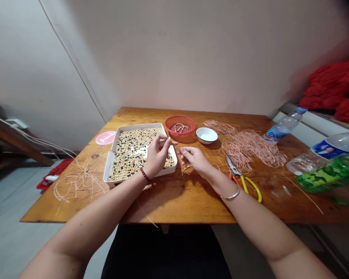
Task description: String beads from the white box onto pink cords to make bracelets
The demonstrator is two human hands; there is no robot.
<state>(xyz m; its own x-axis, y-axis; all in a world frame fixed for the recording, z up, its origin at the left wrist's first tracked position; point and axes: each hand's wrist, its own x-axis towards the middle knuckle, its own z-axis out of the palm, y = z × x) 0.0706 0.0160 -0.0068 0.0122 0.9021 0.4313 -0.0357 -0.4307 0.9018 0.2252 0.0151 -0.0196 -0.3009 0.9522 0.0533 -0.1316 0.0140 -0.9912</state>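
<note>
My left hand (158,154) is pinched closed over the right part of a white tray (107,170) full of small beige, black and green beads (130,161). Something small and pale shows at its fingertips, perhaps a bead on a cord. Just to the right, my right hand (194,158) is also closed in a pinch, on a thin cord. Below it hangs or lies a short strand of beads (186,167) with a small loop. Fingers partly hide how the cord runs between the hands.
Behind stand a red basket (180,136) with beaded strands and a white bowl (207,135). Rightward lie pink cord (250,145), yellow-handled pliers (246,182) and plastic bottles (285,126). Loose cords (81,178) and a round pink label (105,137) are at the left.
</note>
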